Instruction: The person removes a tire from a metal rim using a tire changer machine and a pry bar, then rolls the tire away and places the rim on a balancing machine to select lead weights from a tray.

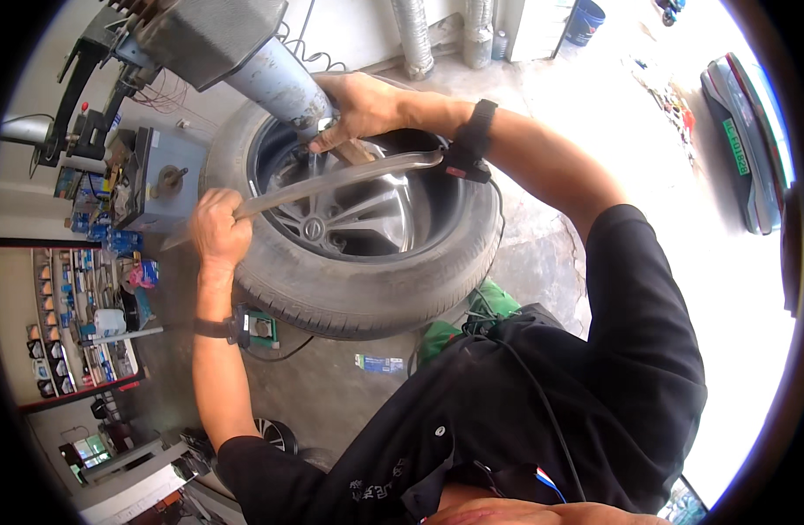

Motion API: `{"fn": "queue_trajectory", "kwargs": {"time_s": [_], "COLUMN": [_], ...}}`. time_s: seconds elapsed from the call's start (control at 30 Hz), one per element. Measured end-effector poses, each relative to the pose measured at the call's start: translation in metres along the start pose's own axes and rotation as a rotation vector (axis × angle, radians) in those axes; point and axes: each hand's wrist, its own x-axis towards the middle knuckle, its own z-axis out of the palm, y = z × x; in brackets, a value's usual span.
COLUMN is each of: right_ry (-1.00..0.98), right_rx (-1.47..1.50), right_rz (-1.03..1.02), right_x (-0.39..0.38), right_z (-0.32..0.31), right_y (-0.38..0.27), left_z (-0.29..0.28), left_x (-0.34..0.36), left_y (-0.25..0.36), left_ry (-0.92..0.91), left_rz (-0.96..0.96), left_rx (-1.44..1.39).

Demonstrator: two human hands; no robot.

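Observation:
A wide tyre (pixel 367 293) lies on its side before me, around a silver multi-spoke alloy wheel (pixel 313 229). My left hand (pixel 220 229) is closed in a fist around a long metal tyre lever (pixel 310 188). The lever slants across the wheel, its curved tip by the tyre's inner edge near my right wrist. My right hand (pixel 367 109) wraps the lower end of the tyre changer's grey post (pixel 284 83), thumb toward the wheel; its far fingers are partly hidden. Below that palm shows a brown, wood-like piece (pixel 354 151).
The machine's dark head (pixel 201 39) overhangs the upper left. A grey metal box (pixel 161 179) stands left of the tyre, and a stocked shelf (pixel 69 319) beyond it. Silver ducts (pixel 412 35) and a blue bucket (pixel 584 22) are at the back. A car (pixel 745 144) is at right.

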Motion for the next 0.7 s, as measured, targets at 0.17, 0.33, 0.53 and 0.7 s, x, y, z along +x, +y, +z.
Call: {"fn": "queue_trajectory", "kwargs": {"time_s": [0.17,0.33,0.53,0.7], "right_ry": [-0.051,-0.100,-0.128,0.121], "right_rx": [-0.099,-0.134,-0.189,-0.088], "right_rz": [-0.041,-0.010,-0.064,0.007], "right_x": [0.004,0.001,0.005,-0.026], "right_z": [-0.015,-0.043,-0.095,-0.150], "right_y": [0.008,0.009,0.046,0.112], "left_z": [-0.004,-0.004,-0.005,0.003], "left_x": [0.001,0.000,-0.005,0.003], "left_y": [0.010,0.013,0.013,0.014], "left_ry": [-0.104,-0.089,-0.113,-0.099], "left_rz": [-0.092,-0.102,-0.120,-0.095], "left_rx": [0.146,0.192,0.204,0.190]}}
